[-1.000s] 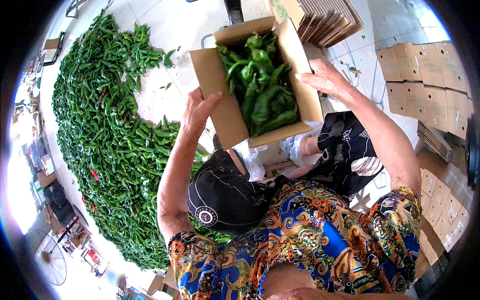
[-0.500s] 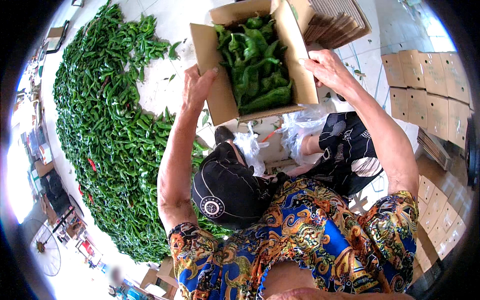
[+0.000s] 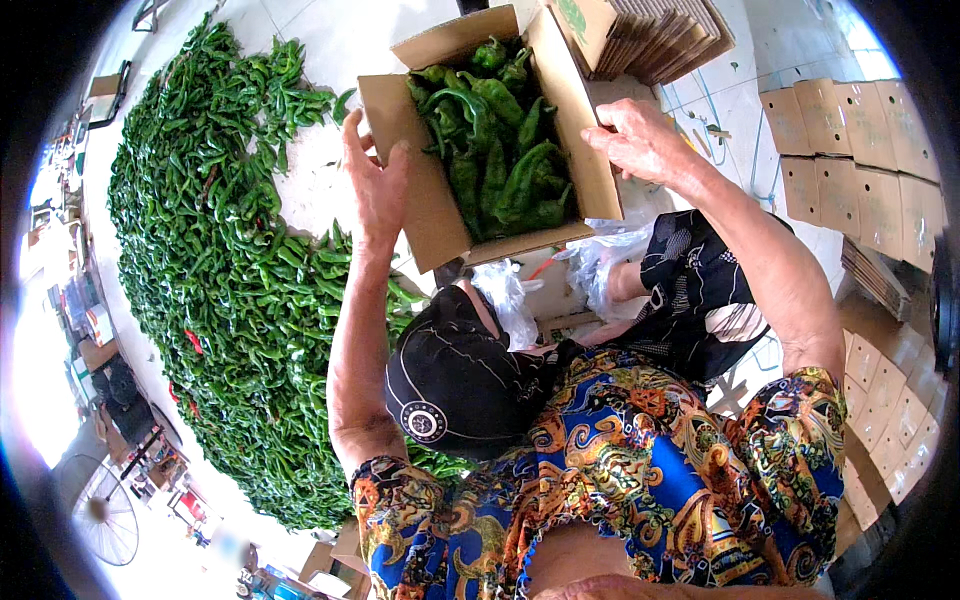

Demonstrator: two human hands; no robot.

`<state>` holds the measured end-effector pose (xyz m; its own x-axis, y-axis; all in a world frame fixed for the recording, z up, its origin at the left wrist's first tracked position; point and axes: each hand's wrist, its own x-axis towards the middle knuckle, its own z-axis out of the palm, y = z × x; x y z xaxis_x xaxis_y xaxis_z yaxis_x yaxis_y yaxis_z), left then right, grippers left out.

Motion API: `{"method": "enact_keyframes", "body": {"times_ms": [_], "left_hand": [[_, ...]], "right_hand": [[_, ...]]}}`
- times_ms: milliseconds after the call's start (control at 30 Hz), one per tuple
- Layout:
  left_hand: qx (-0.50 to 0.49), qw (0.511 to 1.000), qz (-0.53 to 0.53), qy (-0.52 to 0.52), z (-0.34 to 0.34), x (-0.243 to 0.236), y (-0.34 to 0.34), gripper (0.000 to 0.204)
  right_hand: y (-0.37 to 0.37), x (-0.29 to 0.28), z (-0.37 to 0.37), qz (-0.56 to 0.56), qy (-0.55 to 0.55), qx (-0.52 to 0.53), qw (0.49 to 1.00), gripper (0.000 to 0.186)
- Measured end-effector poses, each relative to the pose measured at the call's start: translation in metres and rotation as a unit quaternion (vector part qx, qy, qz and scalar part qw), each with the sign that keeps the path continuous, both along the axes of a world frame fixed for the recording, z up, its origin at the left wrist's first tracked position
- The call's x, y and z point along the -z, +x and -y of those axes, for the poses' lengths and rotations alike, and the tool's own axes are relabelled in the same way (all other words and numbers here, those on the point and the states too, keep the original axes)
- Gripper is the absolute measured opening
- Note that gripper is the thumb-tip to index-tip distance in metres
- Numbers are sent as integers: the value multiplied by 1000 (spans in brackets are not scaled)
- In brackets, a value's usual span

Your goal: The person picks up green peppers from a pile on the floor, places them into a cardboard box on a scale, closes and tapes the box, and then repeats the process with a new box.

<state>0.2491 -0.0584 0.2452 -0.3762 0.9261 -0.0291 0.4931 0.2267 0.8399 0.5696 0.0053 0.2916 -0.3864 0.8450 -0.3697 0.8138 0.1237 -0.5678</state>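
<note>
An open cardboard box [image 3: 428, 200] in front of me holds large green peppers [image 3: 490, 130], piled inside below its raised flaps. At the box's left flap is my left hand [image 3: 376, 190], its thumb against or just over the cardboard and its fingers spread apart. By the right flap, my right hand [image 3: 645, 148] has its fingers stretched toward the edge, loosely parted; whether they touch it is hard to tell. Neither hand is wrapped round the box now.
A long heap of green peppers [image 3: 230, 300] covers the floor at left, with a few red ones. Flattened cardboard [image 3: 665, 40] is stacked beyond the box. Rows of closed cartons [image 3: 850, 165] stand at right. Clear plastic bags [image 3: 600, 262] cover my feet.
The box has shifted slightly left and nearer to me. Both hands have loosened from its flaps, the left one's fingers spreading, and some peppers inside lie differently.
</note>
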Motion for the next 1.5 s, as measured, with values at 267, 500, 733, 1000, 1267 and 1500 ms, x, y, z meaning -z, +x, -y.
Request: {"method": "enact_keyframes", "body": {"times_ms": [267, 500, 733, 1000, 1267, 1500], "left_hand": [[35, 980, 176, -83, 7, -30, 2, 38], [47, 988, 73, -127, -17, -16, 4, 45], [25, 992, 87, -88, 3, -31, 13, 37], [99, 956, -231, 152, -18, -53, 43, 56], [393, 815, -411, -111, -48, -58, 104, 46], [426, 839, -337, -31, -6, -71, 79, 29]], "right_hand": [[3, -45, 0, -39, 67, -17, 997, 32], [0, -26, -7, 30, -104, 30, 994, 37], [13, -19, -4, 1, 48, -49, 998, 34], [7, -17, 10, 0, 37, -71, 997, 35], [11, -28, 14, 76, 41, -77, 993, 31], [14, -37, 16, 108, 65, -132, 983, 32]]}}
